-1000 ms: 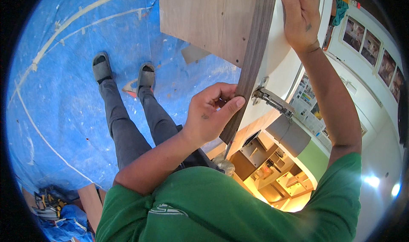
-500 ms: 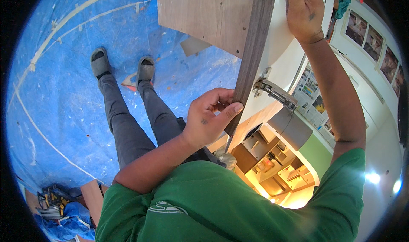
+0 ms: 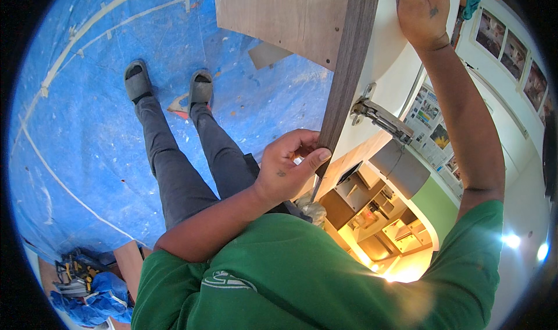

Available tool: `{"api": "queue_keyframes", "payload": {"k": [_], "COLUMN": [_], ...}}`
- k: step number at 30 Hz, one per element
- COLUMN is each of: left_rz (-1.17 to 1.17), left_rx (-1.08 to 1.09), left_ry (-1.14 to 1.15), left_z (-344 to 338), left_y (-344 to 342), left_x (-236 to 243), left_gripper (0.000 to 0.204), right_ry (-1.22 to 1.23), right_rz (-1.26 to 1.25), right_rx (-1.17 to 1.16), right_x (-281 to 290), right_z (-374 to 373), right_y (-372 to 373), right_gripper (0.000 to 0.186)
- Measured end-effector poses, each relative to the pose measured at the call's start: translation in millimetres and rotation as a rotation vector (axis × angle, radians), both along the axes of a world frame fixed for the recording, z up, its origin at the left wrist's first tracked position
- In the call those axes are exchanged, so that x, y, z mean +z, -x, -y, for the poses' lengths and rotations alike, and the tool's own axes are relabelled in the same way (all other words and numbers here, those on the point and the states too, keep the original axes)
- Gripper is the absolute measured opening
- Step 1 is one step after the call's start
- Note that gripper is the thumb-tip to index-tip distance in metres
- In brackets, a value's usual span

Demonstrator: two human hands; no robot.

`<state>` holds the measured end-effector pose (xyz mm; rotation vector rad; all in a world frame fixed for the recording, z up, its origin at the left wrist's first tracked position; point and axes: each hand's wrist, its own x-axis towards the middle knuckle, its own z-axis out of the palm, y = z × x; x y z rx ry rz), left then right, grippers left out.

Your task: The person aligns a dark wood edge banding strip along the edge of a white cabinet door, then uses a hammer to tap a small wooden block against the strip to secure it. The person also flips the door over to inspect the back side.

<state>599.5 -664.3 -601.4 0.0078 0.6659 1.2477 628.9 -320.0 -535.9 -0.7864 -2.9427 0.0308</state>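
A long strip of dark wood-grain edging (image 3: pixel 349 56) runs along the edge of a white cabinet panel (image 3: pixel 381 62). At its lower end my left hand (image 3: pixel 285 167) pinches it, with the thumb on the near side and the fingers curled round behind, partly hidden. Higher up, my right hand (image 3: pixel 427 13) rests against the white panel, fingers pointing up. Its fingertips are cut off by the picture's top edge. A metal concealed hinge (image 3: pixel 381 119) is fixed to the white face between my two hands, its arm sticking out to the right; neither hand touches it.
A bare plywood face (image 3: pixel 279 16) adjoins the strip on the left. Blue sheeting (image 3: pixel 87 150) covers the floor, with a loose grey piece (image 3: pixel 268 55) on it. Tools (image 3: pixel 75 275) lie at lower left. Newspaper (image 3: pixel 433 123) and a lit cabinet interior (image 3: pixel 378 219) show at right.
The view has shifted slightly, so the panel, hinge and right hand appear a little further right. My left hand keeps its pinch on the edging; my right hand stays against the panel.
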Motion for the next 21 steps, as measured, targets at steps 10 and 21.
{"api": "queue_keyframes", "payload": {"k": [10,21], "left_rz": [0.007,-0.55], "left_rx": [0.046,0.228], "left_ry": [-0.019,-0.205], "left_z": [8.2,-1.0], "left_y": [-10.4,-12.4], "left_x": [5.4,-0.9], "left_gripper": [0.032,0.048], "right_ry": [0.006,-0.014], "right_rz": [-0.029,-0.007], "right_rx": [0.006,-0.054], "right_x": [1.8,1.3], "right_z": [1.8,5.1], "right_y": [-0.6,0.0], "right_gripper": [0.054,0.055]}}
